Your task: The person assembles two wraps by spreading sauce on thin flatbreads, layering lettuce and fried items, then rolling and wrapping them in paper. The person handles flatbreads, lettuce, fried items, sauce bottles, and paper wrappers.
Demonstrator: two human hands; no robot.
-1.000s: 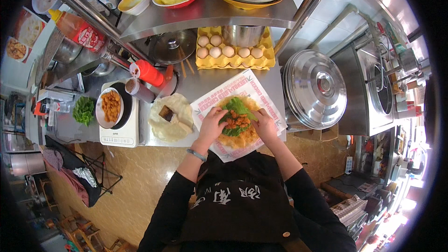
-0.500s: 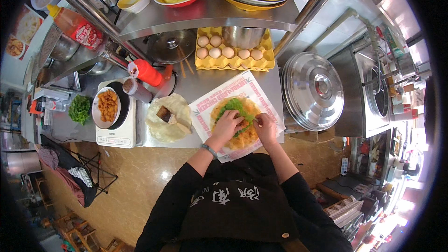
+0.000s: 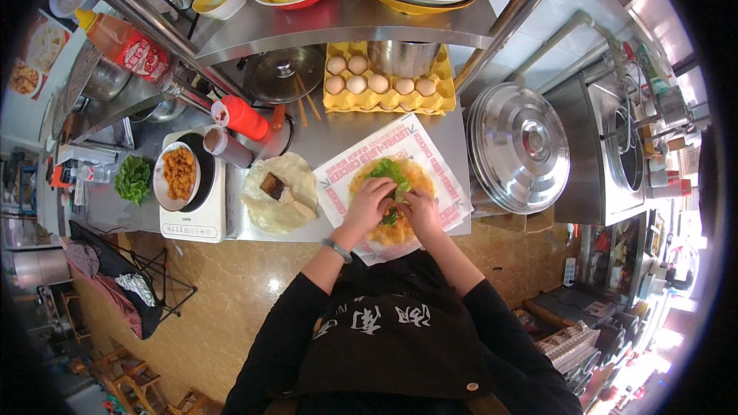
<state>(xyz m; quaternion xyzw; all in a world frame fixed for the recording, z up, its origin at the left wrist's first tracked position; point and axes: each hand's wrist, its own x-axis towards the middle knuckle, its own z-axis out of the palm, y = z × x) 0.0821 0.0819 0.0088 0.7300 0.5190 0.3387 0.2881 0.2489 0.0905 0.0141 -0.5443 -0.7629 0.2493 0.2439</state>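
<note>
A round golden pancake (image 3: 415,176) lies on a white paper sheet with red print (image 3: 442,150) on the steel counter. Green lettuce (image 3: 388,171) sits on the pancake. My left hand (image 3: 369,203) presses on the filling at the pancake's left middle, fingers curled over the lettuce. Close beside it, my right hand (image 3: 421,211) rests on the near part of the pancake, fingers bent onto the filling. Both hands touch the food; whether either pinches a piece I cannot tell.
A pale flatbread with a brush (image 3: 278,193) lies left of the paper. A plate of fried pieces (image 3: 178,174) sits on a white cooker. Red squeeze bottle (image 3: 246,116), egg tray (image 3: 380,84) and large steel lid (image 3: 519,146) ring the counter; bowls stand on the shelf above.
Both hands have drawn closer together over the middle and near side of the pancake, and the lettuce now lies more bunched at its far left.
</note>
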